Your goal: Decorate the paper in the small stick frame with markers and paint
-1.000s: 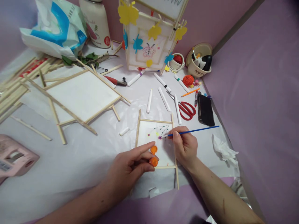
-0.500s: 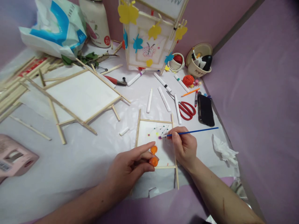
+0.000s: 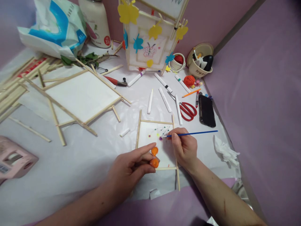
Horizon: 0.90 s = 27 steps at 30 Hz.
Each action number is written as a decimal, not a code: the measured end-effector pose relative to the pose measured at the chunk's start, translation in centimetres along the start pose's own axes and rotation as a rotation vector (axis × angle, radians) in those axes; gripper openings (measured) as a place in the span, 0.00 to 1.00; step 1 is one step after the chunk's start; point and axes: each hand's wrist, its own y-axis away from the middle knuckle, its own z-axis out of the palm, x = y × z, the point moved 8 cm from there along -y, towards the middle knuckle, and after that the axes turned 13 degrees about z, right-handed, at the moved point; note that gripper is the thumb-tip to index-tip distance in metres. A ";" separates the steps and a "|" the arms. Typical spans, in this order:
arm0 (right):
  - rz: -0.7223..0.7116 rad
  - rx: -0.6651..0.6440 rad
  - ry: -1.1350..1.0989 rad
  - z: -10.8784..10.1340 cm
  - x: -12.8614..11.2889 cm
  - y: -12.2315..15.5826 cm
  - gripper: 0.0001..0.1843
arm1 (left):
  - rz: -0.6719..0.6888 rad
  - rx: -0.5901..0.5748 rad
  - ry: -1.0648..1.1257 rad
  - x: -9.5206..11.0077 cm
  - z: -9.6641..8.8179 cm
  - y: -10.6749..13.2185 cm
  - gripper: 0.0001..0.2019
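A small white panel [image 3: 154, 133] framed in thin wooden sticks lies in front of me with coloured dots and thin lines painted on it. My right hand [image 3: 184, 147] pinches a thin blue paintbrush [image 3: 195, 133]; its tip rests on a purple dot on the panel. My left hand [image 3: 131, 168] holds a small orange paint pot [image 3: 154, 162] with its hinged lid open, at the panel's lower left edge.
A larger stick-framed panel [image 3: 80, 94] lies to the left, beside loose sticks. White markers [image 3: 164, 99], red scissors [image 3: 188, 110] and a black phone [image 3: 207, 110] lie behind. A paper lantern [image 3: 150, 34] with cut-out butterflies stands at the back. Crumpled tissue [image 3: 225, 152] sits right, a pink device [image 3: 14, 158] left.
The brush handle has dipped slightly and my right hand has shifted a little leftwards on the panel. My left hand and the paint pot have stayed put.
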 end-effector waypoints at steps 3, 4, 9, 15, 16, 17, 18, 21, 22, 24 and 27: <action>0.005 0.009 0.007 0.0 0.1 0.0 0.08 | -0.005 0.000 0.008 0.0 0.1 0.0 0.25; 0.005 0.013 0.009 0.0 0.1 0.0 0.08 | -0.007 0.001 0.012 0.0 0.1 0.0 0.25; 0.000 0.018 0.014 -0.1 0.1 0.0 0.08 | -0.002 0.006 0.013 0.1 0.0 -0.2 0.24; 0.000 0.016 0.036 -0.1 0.0 0.1 0.07 | 0.016 0.007 0.012 0.2 0.0 -0.1 0.24; 0.000 0.018 0.039 -0.1 0.0 0.1 0.07 | 0.021 0.007 0.012 0.2 0.1 -0.1 0.24; -0.002 0.017 0.041 -0.1 -0.1 0.1 0.07 | 0.023 0.008 0.011 0.2 0.1 -0.1 0.24; -0.006 0.019 0.039 -0.1 -0.1 0.1 0.08 | 0.022 0.007 0.011 0.2 0.1 -0.1 0.24; -0.017 0.042 0.003 -0.4 -0.4 0.1 0.09 | 0.011 0.007 0.004 0.0 0.1 -0.1 0.24; -0.020 0.057 -0.025 -0.6 -0.5 0.2 0.09 | 0.009 0.006 -0.002 0.0 0.0 -0.1 0.24; -0.036 0.096 -0.130 -1.1 -0.8 0.4 0.09 | 0.008 0.000 -0.018 0.1 0.0 -0.1 0.24; -0.124 0.142 -0.336 -2.0 -1.4 1.2 0.09 | -0.008 -0.003 -0.023 0.0 -0.1 0.0 0.25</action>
